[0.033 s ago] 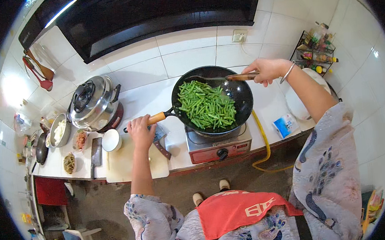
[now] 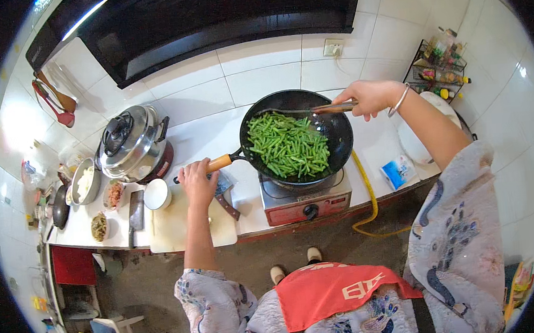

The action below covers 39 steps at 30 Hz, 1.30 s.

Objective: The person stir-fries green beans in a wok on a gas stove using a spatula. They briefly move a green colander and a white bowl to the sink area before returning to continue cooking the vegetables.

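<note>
My left hand (image 2: 198,180) is closed around the wooden handle of a black wok (image 2: 341,138). Chopped green beans (image 2: 287,145) fill much of the wok, which sits on a gas stove (image 2: 306,202) with a black front knob. In my right hand (image 2: 374,100) is the wooden handle of a metal wok spatula (image 2: 332,108). Its stem reaches left across the far side of the wok, and I cannot make out its blade clearly. Below my left hand lie a white cutting board (image 2: 222,229) and a wooden-handled cleaver (image 2: 226,205), partly hidden by my forearm.
Left stand a pressure cooker (image 2: 130,145), a white bowl (image 2: 157,194), a second cleaver (image 2: 136,214) and several food bowls. A yellow hose (image 2: 367,187) runs down right of the stove, near a blue-and-white packet (image 2: 397,173). A bottle rack (image 2: 440,71) stands far right; a black hood overhangs the back.
</note>
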Motion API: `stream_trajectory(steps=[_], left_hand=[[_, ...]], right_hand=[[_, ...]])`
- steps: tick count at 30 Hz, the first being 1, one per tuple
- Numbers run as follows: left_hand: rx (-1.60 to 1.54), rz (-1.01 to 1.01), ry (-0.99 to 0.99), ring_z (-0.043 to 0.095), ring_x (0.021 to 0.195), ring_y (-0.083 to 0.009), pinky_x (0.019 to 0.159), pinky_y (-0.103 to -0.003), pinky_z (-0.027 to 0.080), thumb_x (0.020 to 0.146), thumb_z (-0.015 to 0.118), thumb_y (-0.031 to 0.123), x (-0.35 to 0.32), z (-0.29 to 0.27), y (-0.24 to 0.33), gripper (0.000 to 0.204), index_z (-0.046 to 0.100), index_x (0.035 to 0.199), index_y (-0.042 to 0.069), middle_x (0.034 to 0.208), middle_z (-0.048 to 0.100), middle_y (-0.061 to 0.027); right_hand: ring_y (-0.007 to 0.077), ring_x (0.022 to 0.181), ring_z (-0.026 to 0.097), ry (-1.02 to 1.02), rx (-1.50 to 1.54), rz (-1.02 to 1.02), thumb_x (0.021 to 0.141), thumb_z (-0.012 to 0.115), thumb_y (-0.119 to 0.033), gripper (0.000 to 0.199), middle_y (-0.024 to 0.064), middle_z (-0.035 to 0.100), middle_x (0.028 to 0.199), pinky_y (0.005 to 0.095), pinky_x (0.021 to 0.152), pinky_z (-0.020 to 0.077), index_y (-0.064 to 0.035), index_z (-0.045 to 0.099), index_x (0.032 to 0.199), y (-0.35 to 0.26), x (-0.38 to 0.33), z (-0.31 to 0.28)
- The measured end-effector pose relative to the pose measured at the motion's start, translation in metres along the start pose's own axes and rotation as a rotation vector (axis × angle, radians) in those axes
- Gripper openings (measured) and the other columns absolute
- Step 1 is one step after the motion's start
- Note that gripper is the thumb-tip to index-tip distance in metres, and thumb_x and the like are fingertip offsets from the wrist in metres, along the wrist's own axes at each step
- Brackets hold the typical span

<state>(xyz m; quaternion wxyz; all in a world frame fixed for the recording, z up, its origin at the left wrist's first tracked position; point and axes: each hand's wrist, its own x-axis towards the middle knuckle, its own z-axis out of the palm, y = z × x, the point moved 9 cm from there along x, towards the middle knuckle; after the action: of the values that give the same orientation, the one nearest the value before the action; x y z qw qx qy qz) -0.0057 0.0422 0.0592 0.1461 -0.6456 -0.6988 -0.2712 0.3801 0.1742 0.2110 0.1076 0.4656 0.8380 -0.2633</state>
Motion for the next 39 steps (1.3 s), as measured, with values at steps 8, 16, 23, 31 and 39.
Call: stream_trajectory(steps=[8, 16, 23, 31, 39], left_hand=[[-0.013, -0.015, -0.023, 0.057, 0.107, -0.0248, 0.104, -0.047, 0.031, 0.072, 0.079, 0.027, -0.002, 0.002, -0.004, 0.041, 0.066, 0.110, 0.015, 0.105, 0.066, -0.0041], [-0.004, -0.028, -0.012, 0.055, 0.109, -0.0251, 0.106, -0.048, 0.030, 0.073, 0.078, 0.028, -0.006, 0.007, -0.009, 0.042, 0.067, 0.112, 0.016, 0.107, 0.066, -0.0042], [-0.005, -0.007, 0.019, 0.057, 0.105, -0.0239, 0.103, -0.045, 0.032, 0.071, 0.078, 0.025, -0.001, -0.001, -0.003, 0.040, 0.067, 0.108, 0.015, 0.103, 0.065, -0.0033], [-0.022, -0.009, 0.033, 0.056, 0.106, -0.0252, 0.103, -0.046, 0.031, 0.072, 0.078, 0.026, -0.012, 0.001, -0.012, 0.041, 0.066, 0.110, 0.016, 0.103, 0.065, -0.0041], [0.021, 0.027, 0.043, 0.057, 0.103, -0.0252, 0.101, -0.044, 0.033, 0.071, 0.079, 0.028, -0.002, 0.002, 0.000, 0.043, 0.066, 0.110, 0.015, 0.102, 0.066, -0.0043]], right_hand=[[0.0325, 0.070, 0.065, 0.239, -0.747, -0.236, 0.084, 0.055, -0.007, 0.036, 0.0144, 0.062, 0.077, 0.0445, 0.059, 0.0521, -0.0171, 0.066, 0.117, -0.107, -0.128, 0.044], [0.0338, 0.081, 0.067, 0.247, -0.682, -0.007, 0.077, 0.056, -0.010, 0.029, 0.0177, 0.067, 0.081, 0.0444, 0.070, 0.0535, -0.0153, 0.074, 0.100, -0.099, -0.196, -0.003], [0.0364, 0.086, 0.067, 0.052, -0.699, 0.142, 0.074, 0.058, -0.007, 0.034, 0.0158, 0.069, 0.087, 0.0463, 0.076, 0.0528, -0.0132, 0.072, 0.103, -0.087, -0.133, 0.048], [0.0347, 0.092, 0.066, 0.181, -0.557, 0.015, 0.078, 0.056, -0.005, 0.041, 0.0148, 0.070, 0.094, 0.0451, 0.081, 0.0523, -0.0173, 0.070, 0.114, -0.084, -0.126, 0.002], [0.0323, 0.071, 0.068, 0.501, -0.613, -0.008, 0.089, 0.050, -0.011, 0.051, 0.0138, 0.066, 0.075, 0.0450, 0.060, 0.0548, -0.0324, 0.055, 0.135, -0.045, -0.052, 0.062]])
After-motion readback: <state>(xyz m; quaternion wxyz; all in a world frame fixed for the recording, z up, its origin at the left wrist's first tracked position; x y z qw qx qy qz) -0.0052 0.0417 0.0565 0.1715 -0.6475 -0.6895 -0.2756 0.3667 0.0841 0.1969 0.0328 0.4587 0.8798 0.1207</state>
